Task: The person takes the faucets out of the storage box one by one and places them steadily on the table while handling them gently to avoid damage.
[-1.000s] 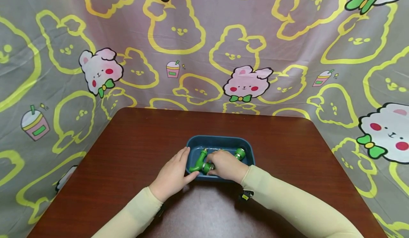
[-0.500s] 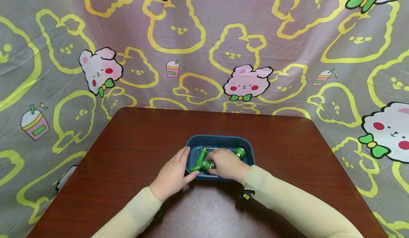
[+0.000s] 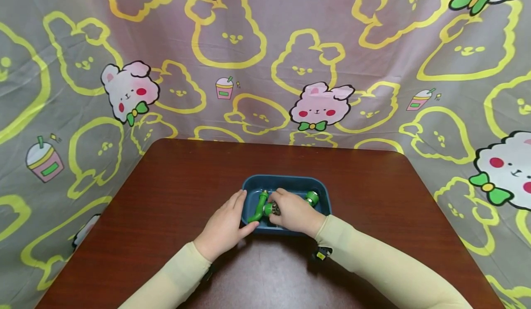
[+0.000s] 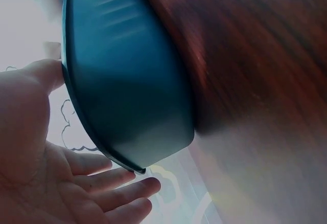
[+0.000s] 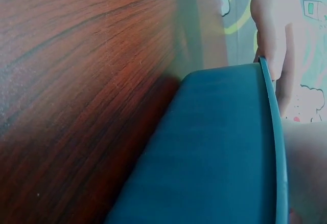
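A dark blue tray (image 3: 286,180) holds green fittings. In the head view, one of them looks like a green tap (image 3: 258,211) with a curved spout and a metal threaded end, lying in the tray's left half. My right hand (image 3: 296,211) reaches into the tray and pinches the tap by its threaded end between thumb and fingers. Straight fingers of my left hand (image 3: 224,226) touch the tray's left end, the thumb on its near rim. Both wrist views mostly show the tray's outer wall, with the left hand's fingers (image 4: 117,193) spread beside the rim.
Another green piece with a silver band (image 3: 312,198) lies at the tray's right end, partly behind my right hand. The tray stands on a brown wooden table (image 3: 186,180). A patterned cloth (image 3: 257,110) hangs around the table's back and sides.
My right hand has lifted slightly and turned the tap's threaded end up a little. My left hand and the tray have stayed in place.
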Demonstrator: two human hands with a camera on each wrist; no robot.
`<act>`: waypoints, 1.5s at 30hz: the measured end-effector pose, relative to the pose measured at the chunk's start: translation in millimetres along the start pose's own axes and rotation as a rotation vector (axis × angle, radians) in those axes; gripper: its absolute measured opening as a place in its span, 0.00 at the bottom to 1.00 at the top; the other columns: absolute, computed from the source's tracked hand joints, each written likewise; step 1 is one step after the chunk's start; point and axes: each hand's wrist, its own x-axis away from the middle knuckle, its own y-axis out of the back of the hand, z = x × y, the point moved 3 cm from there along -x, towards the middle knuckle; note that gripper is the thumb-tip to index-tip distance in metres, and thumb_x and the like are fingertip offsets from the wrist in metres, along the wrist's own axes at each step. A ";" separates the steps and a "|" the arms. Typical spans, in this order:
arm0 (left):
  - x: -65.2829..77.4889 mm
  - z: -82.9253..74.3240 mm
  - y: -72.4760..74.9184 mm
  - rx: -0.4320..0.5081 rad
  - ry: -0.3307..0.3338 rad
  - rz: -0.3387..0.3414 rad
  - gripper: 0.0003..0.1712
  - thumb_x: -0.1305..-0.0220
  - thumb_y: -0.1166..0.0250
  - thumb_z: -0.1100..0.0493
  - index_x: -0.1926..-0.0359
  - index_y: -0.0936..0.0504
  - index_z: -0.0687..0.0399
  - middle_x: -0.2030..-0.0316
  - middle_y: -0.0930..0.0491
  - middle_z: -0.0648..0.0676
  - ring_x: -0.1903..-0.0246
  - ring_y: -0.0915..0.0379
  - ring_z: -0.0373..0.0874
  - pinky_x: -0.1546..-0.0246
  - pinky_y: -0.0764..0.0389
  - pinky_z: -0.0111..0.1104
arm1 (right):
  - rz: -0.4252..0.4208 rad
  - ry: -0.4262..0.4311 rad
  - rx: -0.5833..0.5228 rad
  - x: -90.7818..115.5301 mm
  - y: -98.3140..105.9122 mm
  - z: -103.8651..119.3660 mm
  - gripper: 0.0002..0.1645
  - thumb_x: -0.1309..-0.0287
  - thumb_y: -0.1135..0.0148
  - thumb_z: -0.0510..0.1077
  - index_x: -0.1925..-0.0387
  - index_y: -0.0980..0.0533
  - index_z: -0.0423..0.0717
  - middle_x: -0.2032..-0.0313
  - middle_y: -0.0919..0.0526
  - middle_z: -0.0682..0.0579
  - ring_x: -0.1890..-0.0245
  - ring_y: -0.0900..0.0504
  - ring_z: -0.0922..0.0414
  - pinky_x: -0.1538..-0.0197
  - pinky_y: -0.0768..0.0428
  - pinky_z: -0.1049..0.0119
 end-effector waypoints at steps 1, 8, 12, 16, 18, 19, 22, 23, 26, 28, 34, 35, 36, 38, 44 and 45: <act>0.0 -0.1 0.2 -0.001 0.000 0.000 0.53 0.38 0.26 0.40 0.26 0.37 0.70 0.30 0.31 0.69 0.35 0.27 0.61 0.38 0.21 0.50 | -0.004 -0.002 -0.012 -0.1 0.2 0.1 0.21 0.41 0.30 0.48 0.49 0.19 0.42 0.58 0.19 0.51 0.70 0.24 0.63 0.61 0.18 0.65; 0.2 -1.7 2.4 0.002 0.001 -0.003 0.53 0.39 0.26 0.41 0.26 0.36 0.71 0.31 0.31 0.70 0.35 0.26 0.61 0.38 0.21 0.50 | -0.034 -0.009 -0.057 -0.4 2.3 -0.4 0.20 0.40 0.30 0.47 0.49 0.19 0.41 0.60 0.22 0.53 0.67 0.24 0.63 0.60 0.19 0.66; 0.2 -1.8 2.6 -0.003 0.001 -0.002 0.53 0.38 0.26 0.41 0.26 0.36 0.71 0.31 0.31 0.70 0.35 0.26 0.61 0.38 0.20 0.50 | -0.047 -0.014 -0.073 0.1 3.2 -1.2 0.21 0.39 0.30 0.47 0.48 0.18 0.41 0.59 0.21 0.53 0.65 0.24 0.63 0.58 0.18 0.66; 0.1 -1.9 2.7 -0.002 0.006 0.006 0.53 0.38 0.26 0.41 0.26 0.37 0.71 0.30 0.31 0.70 0.35 0.26 0.61 0.38 0.21 0.50 | -0.059 -0.017 -0.090 1.1 4.8 -1.3 0.21 0.39 0.29 0.47 0.48 0.18 0.40 0.58 0.20 0.52 0.65 0.23 0.63 0.58 0.18 0.65; -0.1 -1.7 2.4 0.000 0.012 0.010 0.53 0.38 0.26 0.40 0.26 0.37 0.70 0.30 0.31 0.69 0.35 0.26 0.61 0.38 0.21 0.50 | -0.063 -0.020 -0.099 1.9 6.2 -1.5 0.21 0.39 0.29 0.47 0.49 0.18 0.39 0.58 0.20 0.51 0.65 0.23 0.62 0.58 0.17 0.65; -0.2 -1.6 2.2 0.001 0.013 0.011 0.53 0.38 0.26 0.40 0.26 0.37 0.70 0.30 0.31 0.69 0.35 0.26 0.61 0.38 0.21 0.50 | -0.066 -0.019 -0.101 2.3 7.0 -1.7 0.21 0.39 0.29 0.46 0.49 0.18 0.39 0.58 0.19 0.50 0.64 0.22 0.62 0.58 0.17 0.65; -0.4 -1.1 1.7 0.001 0.022 0.022 0.54 0.38 0.26 0.40 0.25 0.37 0.69 0.29 0.32 0.69 0.35 0.26 0.61 0.38 0.20 0.50 | -0.072 -0.023 -0.119 3.6 9.5 -3.1 0.21 0.39 0.28 0.46 0.48 0.18 0.39 0.56 0.17 0.49 0.62 0.20 0.61 0.57 0.16 0.65; -0.4 -0.9 1.6 0.002 0.023 0.022 0.54 0.39 0.26 0.40 0.25 0.37 0.69 0.29 0.32 0.69 0.35 0.26 0.61 0.38 0.20 0.50 | -0.072 -0.026 -0.126 4.0 10.3 -3.9 0.21 0.39 0.28 0.46 0.48 0.18 0.39 0.55 0.16 0.49 0.61 0.19 0.61 0.56 0.15 0.64; -0.3 -0.2 1.0 0.007 0.027 0.031 0.54 0.38 0.26 0.40 0.25 0.38 0.68 0.29 0.32 0.68 0.34 0.27 0.60 0.37 0.21 0.50 | -0.081 -0.032 -0.147 5.9 13.2 -5.8 0.21 0.39 0.28 0.45 0.47 0.19 0.40 0.53 0.14 0.48 0.59 0.17 0.60 0.53 0.14 0.63; -0.3 0.0 0.9 0.012 0.027 0.031 0.54 0.38 0.26 0.40 0.24 0.38 0.68 0.29 0.32 0.68 0.34 0.27 0.60 0.37 0.21 0.50 | -0.090 -0.038 -0.156 7.1 15.6 -7.2 0.21 0.39 0.28 0.45 0.47 0.19 0.41 0.53 0.14 0.49 0.58 0.17 0.60 0.52 0.14 0.63; 0.2 -0.4 1.5 0.020 0.035 0.033 0.54 0.39 0.26 0.40 0.24 0.38 0.68 0.29 0.32 0.68 0.33 0.27 0.60 0.36 0.22 0.50 | -0.141 -0.038 -0.169 13.6 27.9 -9.7 0.19 0.39 0.29 0.45 0.48 0.18 0.43 0.54 0.15 0.51 0.59 0.18 0.60 0.54 0.15 0.65; 0.1 -0.4 1.3 0.019 0.034 0.030 0.54 0.39 0.26 0.40 0.25 0.38 0.69 0.29 0.32 0.68 0.33 0.27 0.60 0.36 0.22 0.50 | -0.153 -0.036 -0.172 14.9 30.2 -10.3 0.19 0.39 0.29 0.44 0.49 0.18 0.43 0.55 0.15 0.51 0.60 0.19 0.61 0.55 0.16 0.66; 0.0 -0.4 1.2 0.019 0.034 0.029 0.54 0.39 0.26 0.40 0.25 0.38 0.69 0.29 0.32 0.69 0.33 0.28 0.61 0.36 0.22 0.50 | -0.165 -0.038 -0.175 16.3 32.5 -11.1 0.18 0.40 0.29 0.44 0.49 0.18 0.43 0.55 0.16 0.52 0.61 0.19 0.61 0.56 0.16 0.67; 0.0 -0.5 1.3 0.014 0.032 0.030 0.54 0.39 0.26 0.40 0.25 0.38 0.69 0.29 0.32 0.69 0.33 0.28 0.61 0.36 0.22 0.50 | -0.191 -0.045 -0.183 18.6 37.0 -12.8 0.19 0.41 0.29 0.44 0.49 0.18 0.44 0.56 0.16 0.53 0.62 0.20 0.61 0.58 0.17 0.68; -0.3 -0.1 1.8 0.007 0.030 0.038 0.54 0.38 0.26 0.39 0.25 0.38 0.69 0.28 0.33 0.69 0.32 0.29 0.61 0.35 0.23 0.50 | -0.236 -0.095 -0.210 24.8 49.9 -17.6 0.20 0.41 0.29 0.43 0.48 0.19 0.44 0.56 0.17 0.53 0.61 0.20 0.61 0.57 0.17 0.66; -0.3 0.0 1.6 0.008 0.031 0.039 0.54 0.38 0.26 0.39 0.25 0.38 0.68 0.28 0.33 0.69 0.32 0.29 0.61 0.35 0.23 0.50 | -0.242 -0.106 -0.215 25.9 51.9 -18.5 0.20 0.41 0.29 0.44 0.47 0.19 0.44 0.55 0.17 0.53 0.61 0.20 0.60 0.57 0.17 0.65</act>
